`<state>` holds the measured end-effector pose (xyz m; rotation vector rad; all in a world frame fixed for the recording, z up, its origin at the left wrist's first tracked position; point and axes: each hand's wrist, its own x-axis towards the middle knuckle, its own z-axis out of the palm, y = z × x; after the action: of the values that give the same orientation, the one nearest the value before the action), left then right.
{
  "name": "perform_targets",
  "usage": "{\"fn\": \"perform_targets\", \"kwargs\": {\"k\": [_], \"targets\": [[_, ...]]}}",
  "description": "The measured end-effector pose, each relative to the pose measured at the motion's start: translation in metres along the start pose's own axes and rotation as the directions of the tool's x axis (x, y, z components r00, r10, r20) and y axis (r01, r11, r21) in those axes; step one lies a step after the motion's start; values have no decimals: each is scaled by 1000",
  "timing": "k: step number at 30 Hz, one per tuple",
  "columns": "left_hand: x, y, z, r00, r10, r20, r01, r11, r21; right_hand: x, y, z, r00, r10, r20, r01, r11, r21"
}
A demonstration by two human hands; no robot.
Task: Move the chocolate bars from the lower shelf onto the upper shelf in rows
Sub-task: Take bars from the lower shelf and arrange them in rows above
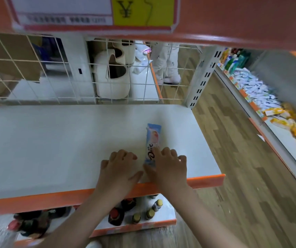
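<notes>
Head view: left hand flat, fingers loosely spread, holding nothing, lower centre. Right hand just beside it, fingers on chocolate bar, lying lengthwise on upper shelf, centre-right. Risk: bar skews when released, crooked row.

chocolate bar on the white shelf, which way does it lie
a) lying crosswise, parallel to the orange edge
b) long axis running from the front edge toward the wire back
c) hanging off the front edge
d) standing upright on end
b: the chocolate bar lies flat on the white shelf, lengthwise front to back, with the right hand touching its near end.
</notes>
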<state>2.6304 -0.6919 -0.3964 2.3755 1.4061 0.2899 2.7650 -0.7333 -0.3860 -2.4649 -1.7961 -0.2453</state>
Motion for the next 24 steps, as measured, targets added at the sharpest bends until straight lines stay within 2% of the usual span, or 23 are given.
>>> {"fn": "perform_targets", "kwargs": {"k": [2, 5, 8, 9, 13, 16, 19, 24], "targets": [[3, 0, -3, 1000, -1, 7, 1, 1000, 16, -3, -8, -1, 999, -17, -45, 16, 1000, -18], [7, 0, -6, 1000, 2, 13, -2, 999, 34, -2, -19, -5, 999, -38, 16, 37, 999, 33], [10, -3, -8, 999, -30, -22, 31, 999, 41, 5, -20, -4, 976, -142, 164, 86, 947, 309], [10, -5, -9, 999, -39, -26, 41, 998, 44, 8, -18, -4, 966, -180, 186, 105, 929, 354], [11, -12, -9, 999, -50, -16, 50, 998, 32, 31, 2, -4, 961, -245, 129, 184, 914, 361], [12, -14, -8, 999, -40, -17, 41, 999, 30, 54, 23, -6, 917, -308, 252, 209, 912, 352], [11, -18, -7, 999, -52, -17, 52, 998, 27, 73, 36, -9, 829, -390, 401, 258, 903, 344], [7, -26, -14, 998, -68, -10, 68, 997, 47, 71, 41, -13, 799, -527, 289, 475, 849, 232]]}}
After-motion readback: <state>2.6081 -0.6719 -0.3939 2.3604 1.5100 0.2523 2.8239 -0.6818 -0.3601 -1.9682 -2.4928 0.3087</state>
